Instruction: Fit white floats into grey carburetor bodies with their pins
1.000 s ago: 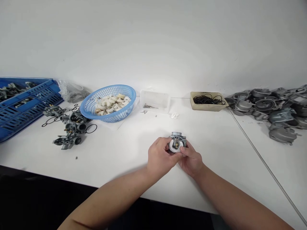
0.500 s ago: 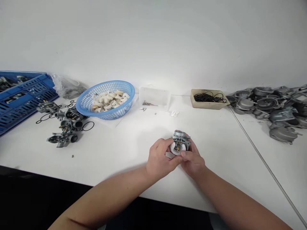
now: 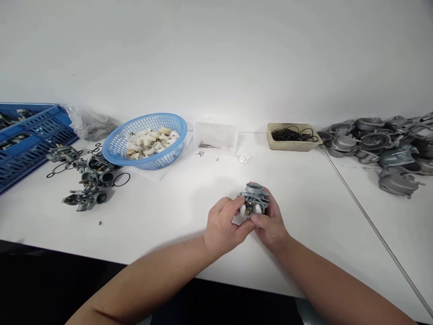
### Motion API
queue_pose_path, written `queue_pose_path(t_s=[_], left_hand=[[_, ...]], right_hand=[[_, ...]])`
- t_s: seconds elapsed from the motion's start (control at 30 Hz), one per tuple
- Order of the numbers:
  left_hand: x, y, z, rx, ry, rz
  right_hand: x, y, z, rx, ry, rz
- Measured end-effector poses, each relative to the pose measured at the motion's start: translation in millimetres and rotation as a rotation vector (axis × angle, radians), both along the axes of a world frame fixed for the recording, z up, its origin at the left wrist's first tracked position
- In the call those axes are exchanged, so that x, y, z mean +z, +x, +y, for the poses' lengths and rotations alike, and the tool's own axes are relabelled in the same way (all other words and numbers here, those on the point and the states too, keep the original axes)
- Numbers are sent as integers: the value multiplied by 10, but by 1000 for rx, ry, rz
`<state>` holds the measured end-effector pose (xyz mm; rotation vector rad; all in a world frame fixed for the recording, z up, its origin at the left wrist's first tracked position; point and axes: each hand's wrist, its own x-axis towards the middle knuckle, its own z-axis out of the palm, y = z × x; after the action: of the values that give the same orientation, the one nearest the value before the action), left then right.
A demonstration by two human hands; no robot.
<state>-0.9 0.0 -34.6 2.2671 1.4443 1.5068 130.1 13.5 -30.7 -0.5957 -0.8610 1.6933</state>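
Observation:
Between my two hands, above the front part of the white table, is a grey metal carburetor (image 3: 255,195). A white plastic float (image 3: 257,209) shows on its near face, around a small brass part. My left hand (image 3: 225,224) grips the carburetor from the left, its fingers closed at the upper left edge and beside the float. Wrapped round the right side and underneath is my right hand (image 3: 273,225), with its thumb pressed at the lower edge of the float. The fingers behind the carburetor are partly hidden.
A blue basket (image 3: 111,155) holds several white floats. Other carburetors (image 3: 89,178) and black rubber rings (image 3: 122,179) lie at left by a blue crate (image 3: 37,149). A clear tray (image 3: 216,146) holds thin pins; a cream tray (image 3: 294,145) holds black rings. Grey metal bowls (image 3: 375,142) are piled at right.
The carburetor has tilted slightly in my hands, so its round top opening shows more. Both hands keep their hold. The whole view has shifted a little.

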Motion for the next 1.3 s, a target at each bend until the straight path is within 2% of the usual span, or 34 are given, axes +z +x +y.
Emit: queue_pose_path(t_s=[0.13, 0.3, 0.7, 0.97, 1.13, 1.3], left_hand=[[46, -31, 2, -103, 35, -48], [85, -81, -15, -205, -7, -84], [151, -236, 9, -380, -243, -148], [169, -136, -94, -243, -322, -162], [196, -83, -125, -193, -293, -133], [183, -56, -111, -184, -487, -213]], right_hand=[[25, -16, -11, -10, 4, 20], [-1, -12, -27, -33, -6, 19], [-1, -13, -27, -66, -98, 40], [-18, -89, -7, -195, -215, 21], [-18, -95, 6, -220, -276, 12], [-33, -92, 44, -206, -330, 18]])
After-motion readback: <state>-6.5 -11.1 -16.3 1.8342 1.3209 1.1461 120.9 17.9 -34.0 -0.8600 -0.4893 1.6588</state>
